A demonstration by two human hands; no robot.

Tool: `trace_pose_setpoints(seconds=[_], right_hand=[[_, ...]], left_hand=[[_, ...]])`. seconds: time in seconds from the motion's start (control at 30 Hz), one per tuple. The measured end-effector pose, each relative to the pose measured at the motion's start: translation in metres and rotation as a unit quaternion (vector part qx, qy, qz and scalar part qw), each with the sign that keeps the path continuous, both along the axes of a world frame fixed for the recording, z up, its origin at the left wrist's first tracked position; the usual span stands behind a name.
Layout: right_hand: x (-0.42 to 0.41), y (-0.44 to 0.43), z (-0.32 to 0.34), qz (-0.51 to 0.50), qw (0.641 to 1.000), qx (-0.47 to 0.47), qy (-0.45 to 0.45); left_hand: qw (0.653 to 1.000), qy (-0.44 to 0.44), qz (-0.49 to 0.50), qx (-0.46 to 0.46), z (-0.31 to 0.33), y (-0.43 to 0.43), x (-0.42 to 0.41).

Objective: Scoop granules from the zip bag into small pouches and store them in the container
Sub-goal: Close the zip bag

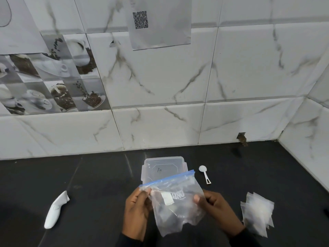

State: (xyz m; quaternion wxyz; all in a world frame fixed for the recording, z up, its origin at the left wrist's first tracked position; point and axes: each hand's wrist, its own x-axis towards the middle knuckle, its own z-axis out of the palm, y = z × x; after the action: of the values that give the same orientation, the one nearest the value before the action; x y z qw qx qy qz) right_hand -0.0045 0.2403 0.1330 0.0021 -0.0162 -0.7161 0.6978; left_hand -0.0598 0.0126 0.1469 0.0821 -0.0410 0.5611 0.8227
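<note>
Partly hiding container (161,164), zip bag (183,211) pinched by left hand (137,211), right hand (216,208), contents unclear

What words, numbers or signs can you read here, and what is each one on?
Paper sheet: a QR code; the faint print above it is too blurred to read.
Container: a handwritten mark, roughly "7n", unsure.
Zip bag: bold white letters seen reversed, roughly "ORE", partly hidden.
</note>
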Motion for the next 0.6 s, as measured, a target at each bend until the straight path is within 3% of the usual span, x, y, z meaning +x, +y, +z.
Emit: trace_pose_setpoints(seconds=[0.17,0.3,0.4,0.47,0.6], right_hand=[[-0.001,-0.009,0.003,-0.074,0.996,-0.047,0.002],[-0.003,-0.014,0.009,-0.143,0.989,-0.021,0.019],[-0.003,-0.015,0.013,-0.142,0.989,0.006,0.032],[-0.003,-0.014,0.013,-0.136,0.989,0.044,0.045],[-0.005,-0.010,0.012,-0.114,0.988,0.080,0.071]], left_hand=[[0.997,0.046,0.009,-0.065,-0.007,0.010,0.004],[0.993,0.072,0.003,-0.096,-0.020,0.009,0.009],[0.986,0.111,-0.058,-0.106,-0.019,0.005,0.012],[0.971,0.147,-0.091,-0.168,-0.019,0.004,0.012],[0.961,0.152,-0.065,-0.223,-0.021,-0.002,0.009]])
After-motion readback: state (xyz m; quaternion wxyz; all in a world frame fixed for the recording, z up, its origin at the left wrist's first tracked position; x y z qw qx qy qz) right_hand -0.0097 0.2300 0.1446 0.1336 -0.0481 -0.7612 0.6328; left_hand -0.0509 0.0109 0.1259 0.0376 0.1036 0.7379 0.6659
